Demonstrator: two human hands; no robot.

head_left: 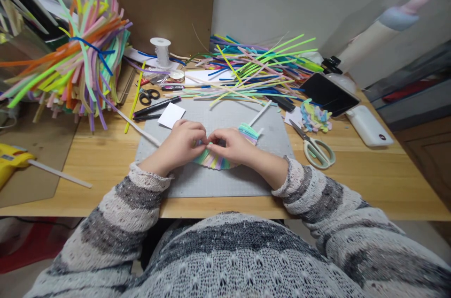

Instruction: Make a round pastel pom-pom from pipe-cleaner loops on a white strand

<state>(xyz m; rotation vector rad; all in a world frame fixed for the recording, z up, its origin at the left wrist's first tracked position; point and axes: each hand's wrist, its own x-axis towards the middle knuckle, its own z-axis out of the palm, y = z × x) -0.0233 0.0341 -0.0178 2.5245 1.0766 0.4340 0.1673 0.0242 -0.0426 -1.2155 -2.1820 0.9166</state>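
Observation:
My left hand [181, 143] and my right hand [232, 145] meet over a grey cutting mat [218, 180], fingers curled. Both pinch a fan-shaped piece of pastel pipe cleaners [213, 161] lying under them; its yellow, green, pink and purple strips show below my fingers. A second small striped pipe-cleaner piece on a white stick [251, 130] lies just right of my right hand. Most of the fan is hidden by my hands.
Loose pipe cleaners [253, 70] pile at the back, and a big bundle [81, 58] stands at left. Scissors [315, 148], colourful scraps [314, 117], a dark tablet [329, 94], a white card [171, 114], black markers [155, 108], a thread spool [161, 51] and a yellow glue gun [12, 159] lie around.

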